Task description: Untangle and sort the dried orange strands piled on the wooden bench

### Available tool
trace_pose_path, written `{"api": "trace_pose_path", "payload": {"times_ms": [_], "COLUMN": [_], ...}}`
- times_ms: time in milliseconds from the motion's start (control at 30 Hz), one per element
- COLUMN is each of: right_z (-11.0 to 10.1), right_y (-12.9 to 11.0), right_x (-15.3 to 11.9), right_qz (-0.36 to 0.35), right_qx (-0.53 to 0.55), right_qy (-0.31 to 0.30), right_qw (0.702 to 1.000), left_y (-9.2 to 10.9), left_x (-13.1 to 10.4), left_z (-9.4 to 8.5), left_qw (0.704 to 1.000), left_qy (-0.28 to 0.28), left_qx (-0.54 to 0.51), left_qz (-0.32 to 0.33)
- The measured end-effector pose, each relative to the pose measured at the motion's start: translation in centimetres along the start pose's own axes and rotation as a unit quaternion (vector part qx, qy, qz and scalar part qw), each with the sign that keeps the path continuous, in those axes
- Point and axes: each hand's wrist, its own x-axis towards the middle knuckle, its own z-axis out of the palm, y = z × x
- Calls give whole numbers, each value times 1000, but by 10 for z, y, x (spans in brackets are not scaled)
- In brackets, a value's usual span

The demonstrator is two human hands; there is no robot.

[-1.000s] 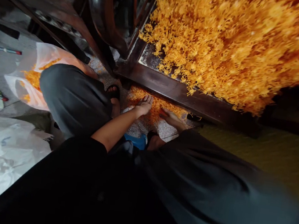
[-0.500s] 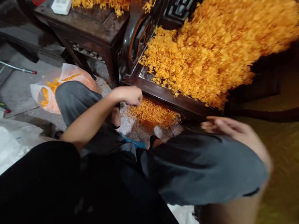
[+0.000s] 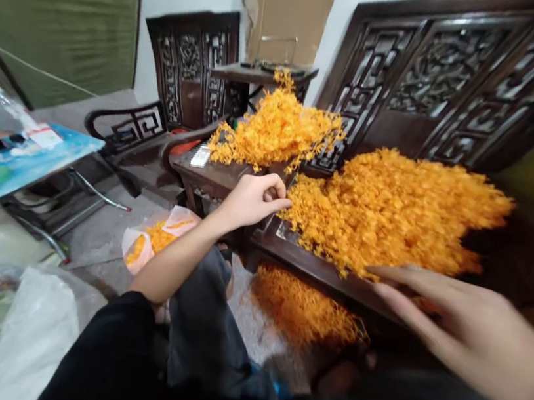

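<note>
A large heap of orange, flower-like pieces [image 3: 394, 211] covers the seat of a dark carved wooden bench. My left hand [image 3: 257, 200] is at the heap's left edge, thumb and fingers curled into a pinch; whatever is between them is too small to make out. Over the heap's front edge, my right hand [image 3: 459, 320] reaches in from the right with fingers stretched and thumb apart, slightly blurred. A second orange pile [image 3: 276, 132] rests on the small side table [image 3: 215, 176] behind my left hand. Thin orange strands [image 3: 302, 304] lie below the bench front.
A pinkish bag [image 3: 131, 244] with orange pieces stands on the floor at the left. Further left are a blue-topped folding table [image 3: 71, 143] and white plastic sheeting [image 3: 37, 333]. The carved bench back [image 3: 422, 83] rises behind the heap.
The view has tilted up, showing the bench backs and the blue table. Both hands have risen from near the knees to the edge of the large heap. The right fingers have straightened.
</note>
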Motion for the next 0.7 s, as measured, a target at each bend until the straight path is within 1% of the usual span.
{"api": "trace_pose_path", "payload": {"times_ms": [33, 67, 100, 200, 267, 300, 333, 400, 467, 533, 600, 633, 700], "right_z": [15, 29, 41, 66, 73, 74, 74, 72, 71, 75, 85, 93, 111], "right_y": [1, 2, 3, 10, 18, 23, 28, 40, 50, 57, 59, 58, 53], "right_x": [24, 48, 72, 144, 192, 218, 245, 299, 351, 393, 420, 426, 428], "right_qz": [-32, -50, -58, -51, -55, -59, -62, -57, -28, 28, 74, 84, 69], "right_qx": [-5, -20, -42, -89, -89, -84, -79, -66, -58, -68, -82, -87, -86], "right_qy": [-28, -41, -36, 2, 43, 70, 98, 149, 160, 111, 44, 17, -20], "right_qw": [999, 998, 997, 995, 994, 992, 990, 985, 985, 991, 993, 993, 994], "left_y": [-11, -21, -31, -58, -76, -84, -91, -103, -109, -109, -107, -106, -103], "left_x": [19, 38, 56, 105, 126, 133, 137, 139, 137, 133, 131, 130, 130], "left_z": [4, 8, 12, 23, 29, 32, 35, 41, 46, 48, 47, 46, 43], "left_qw": [1000, 999, 997, 977, 952, 939, 930, 921, 919, 915, 911, 910, 909], "left_qy": [19, 45, 73, 174, 233, 247, 247, 224, 201, 197, 204, 209, 226], "left_qx": [9, 22, 40, 122, 197, 235, 269, 315, 340, 352, 358, 358, 350], "left_qz": [0, -1, -2, 8, 33, 45, 51, 42, 21, 12, 14, 14, 14]}}
